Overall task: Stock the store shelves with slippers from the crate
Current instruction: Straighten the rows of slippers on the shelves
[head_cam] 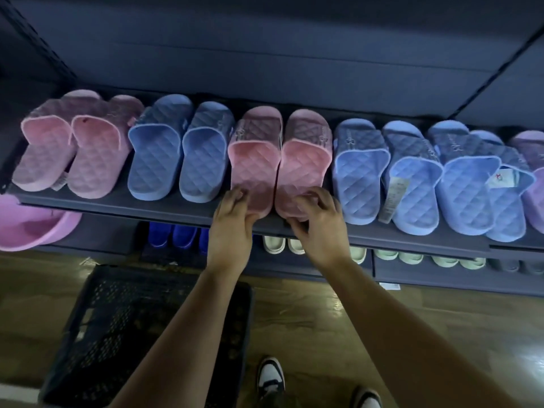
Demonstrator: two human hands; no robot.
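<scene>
A pink quilted pair of slippers lies side by side in the middle of the dark shelf (164, 206). My left hand (231, 228) grips the heel of the left pink slipper (253, 172). My right hand (319, 228) grips the heel of the right pink slipper (300, 172). Both heels sit at the shelf's front edge. On the floor below stands the black perforated crate (123, 328), and no slippers are visible in it.
Another pink pair (67, 151) and a blue pair (173, 154) lie to the left, several blue slippers (412, 178) and a purple one (532, 184) to the right. A pink basin (32, 228) hangs at far left. Lower shelves hold blue and pale green slippers. My shoes (270, 378) stand beside the crate.
</scene>
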